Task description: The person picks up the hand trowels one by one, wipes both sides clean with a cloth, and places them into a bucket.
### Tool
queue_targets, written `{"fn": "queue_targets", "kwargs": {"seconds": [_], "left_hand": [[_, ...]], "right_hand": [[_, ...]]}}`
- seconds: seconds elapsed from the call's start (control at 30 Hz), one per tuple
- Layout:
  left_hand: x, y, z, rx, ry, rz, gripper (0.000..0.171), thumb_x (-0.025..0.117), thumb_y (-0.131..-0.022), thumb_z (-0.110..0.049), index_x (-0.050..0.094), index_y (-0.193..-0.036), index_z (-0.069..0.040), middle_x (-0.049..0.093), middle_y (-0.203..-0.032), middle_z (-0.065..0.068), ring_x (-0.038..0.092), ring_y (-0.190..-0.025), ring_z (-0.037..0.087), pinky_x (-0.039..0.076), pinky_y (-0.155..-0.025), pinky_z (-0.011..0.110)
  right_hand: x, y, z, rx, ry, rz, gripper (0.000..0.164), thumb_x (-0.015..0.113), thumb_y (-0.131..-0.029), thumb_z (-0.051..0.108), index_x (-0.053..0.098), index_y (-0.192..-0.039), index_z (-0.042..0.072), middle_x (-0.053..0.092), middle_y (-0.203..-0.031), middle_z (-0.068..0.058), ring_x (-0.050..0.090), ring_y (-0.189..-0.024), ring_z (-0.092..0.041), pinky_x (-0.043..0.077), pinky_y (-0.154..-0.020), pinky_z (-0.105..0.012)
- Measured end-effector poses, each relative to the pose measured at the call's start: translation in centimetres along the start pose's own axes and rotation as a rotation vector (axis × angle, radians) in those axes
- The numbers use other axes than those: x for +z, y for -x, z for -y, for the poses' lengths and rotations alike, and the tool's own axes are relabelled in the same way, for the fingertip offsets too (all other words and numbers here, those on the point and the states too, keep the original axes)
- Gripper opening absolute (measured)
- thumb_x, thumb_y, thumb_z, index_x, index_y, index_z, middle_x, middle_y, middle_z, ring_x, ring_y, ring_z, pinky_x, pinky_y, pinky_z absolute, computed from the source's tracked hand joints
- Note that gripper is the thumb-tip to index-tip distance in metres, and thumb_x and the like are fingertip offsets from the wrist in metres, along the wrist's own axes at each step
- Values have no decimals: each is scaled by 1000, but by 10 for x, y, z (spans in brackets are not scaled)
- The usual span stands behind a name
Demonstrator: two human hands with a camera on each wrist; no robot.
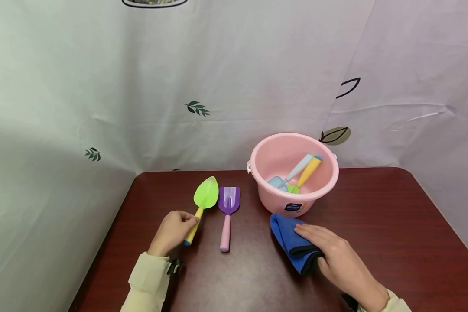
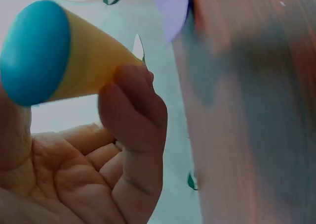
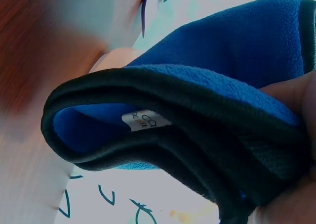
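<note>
My left hand (image 1: 174, 232) pinches the yellow handle of a toy trowel (image 1: 206, 193) with a green blade, its blue end cap (image 2: 37, 53) close to the left wrist camera. Beside it on the table lies a purple toy shovel (image 1: 229, 201) with a pink handle. A folded blue cloth (image 1: 290, 236) with black edging is gripped by my right hand (image 1: 341, 255), fingers on top and thumb at the near edge. In the right wrist view the cloth's folded layers (image 3: 217, 46) and a small white label show. The cloth is just in front of the pink bucket.
The pink bucket (image 1: 273, 151) stands at the back of the dark red table (image 1: 378, 208). Inside it lean a light blue tool (image 1: 298, 168) and a yellow-handled tool (image 1: 309, 172) with a green end. A pale patterned curtain (image 1: 234, 78) hangs behind and along the sides.
</note>
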State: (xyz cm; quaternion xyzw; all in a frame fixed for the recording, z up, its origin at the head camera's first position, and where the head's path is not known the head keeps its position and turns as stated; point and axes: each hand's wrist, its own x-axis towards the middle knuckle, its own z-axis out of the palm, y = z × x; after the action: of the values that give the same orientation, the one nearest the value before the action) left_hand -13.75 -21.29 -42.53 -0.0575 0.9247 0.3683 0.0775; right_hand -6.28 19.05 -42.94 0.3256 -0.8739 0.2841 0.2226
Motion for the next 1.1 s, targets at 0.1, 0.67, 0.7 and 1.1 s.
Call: {"fn": "queue_targets", "kwargs": {"seconds": [0.1, 0.67, 0.7, 1.1], "left_hand": [[0, 4, -6, 25, -21, -3, 27, 68, -93, -25, 75, -100, 0, 66, -77, 3, 58, -64, 15, 50, -59, 30], [18, 29, -25, 194, -111, 50, 7, 68, -87, -16, 75, -85, -16, 56, -61, -8, 48, -51, 9, 40, -51, 27], [19, 30, -25, 204, -119, 51, 7, 68, -86, -16, 75, -84, -17, 55, -60, -9, 47, -51, 8, 40, -51, 26], [30, 41, -28, 367, -174, 95, 10, 69, -84, -19, 76, -78, -21, 52, -59, -16, 41, -52, 1, 35, -49, 22]], "right_hand": [[0, 0, 0, -3, 0, -15, 81, 49, -56, -19, 66, -130, 9, 66, -130, -9, 61, -117, -24, 26, -108, -10], [-2, 0, 2, 19, -11, -17, 82, 46, -59, -16, 64, -134, 10, 63, -134, -8, 59, -121, -22, 27, -108, -10], [-2, 0, 2, 26, -12, -8, 82, 46, -60, -16, 64, -135, 11, 63, -134, -8, 59, -121, -23, 27, -107, -10], [-2, -4, 8, 66, -24, 42, 78, 44, -66, -14, 63, -136, 11, 61, -138, -6, 57, -125, -26, 26, -108, -10]]}}
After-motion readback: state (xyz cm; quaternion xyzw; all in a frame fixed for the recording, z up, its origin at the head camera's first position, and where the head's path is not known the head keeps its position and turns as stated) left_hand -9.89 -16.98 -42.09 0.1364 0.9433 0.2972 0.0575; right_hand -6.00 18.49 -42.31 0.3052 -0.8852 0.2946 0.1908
